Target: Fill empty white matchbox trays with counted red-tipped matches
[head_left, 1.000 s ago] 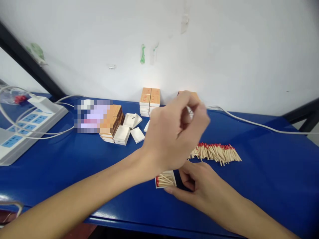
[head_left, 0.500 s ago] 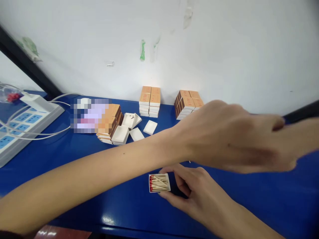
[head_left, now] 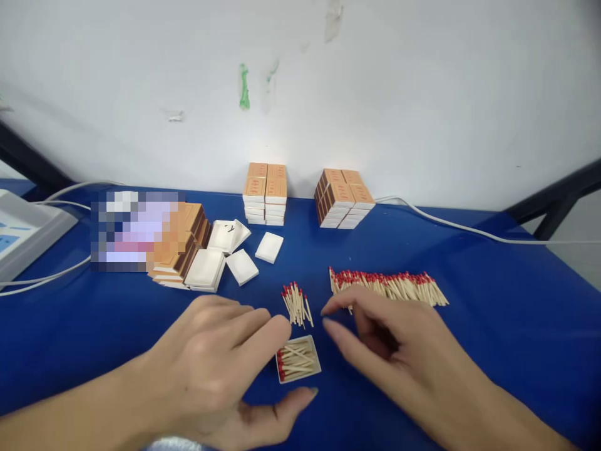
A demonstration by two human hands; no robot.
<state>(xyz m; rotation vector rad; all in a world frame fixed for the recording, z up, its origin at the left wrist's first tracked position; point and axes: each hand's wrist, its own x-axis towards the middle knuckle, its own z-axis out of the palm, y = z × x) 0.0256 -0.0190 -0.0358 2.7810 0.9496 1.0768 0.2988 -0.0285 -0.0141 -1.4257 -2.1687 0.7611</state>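
Note:
A small white matchbox tray [head_left: 297, 359] holding several red-tipped matches lies on the blue table [head_left: 493, 300] between my hands. My left hand [head_left: 220, 369] rests to its left, fingers spread, with fingertips at the tray's left edge and the thumb below it. To the tray's right is my right hand [head_left: 389, 347], fingers loosely apart and empty, just off the tray. A little bundle of matches [head_left: 297, 304] lies just above the tray. A long row of matches [head_left: 389, 285] stretches behind my right hand.
Two stacks of orange matchboxes [head_left: 265, 193] [head_left: 345, 197] stand by the white wall. More boxes and loose white trays [head_left: 206, 250] lie at the left. A white cable [head_left: 469, 230] runs along the back right. A power strip [head_left: 19, 232] sits at far left.
My left arm, which had reached far to the right across the table, has come back and settled beside the tray. My right hand let go of the tray. A small match bundle now shows.

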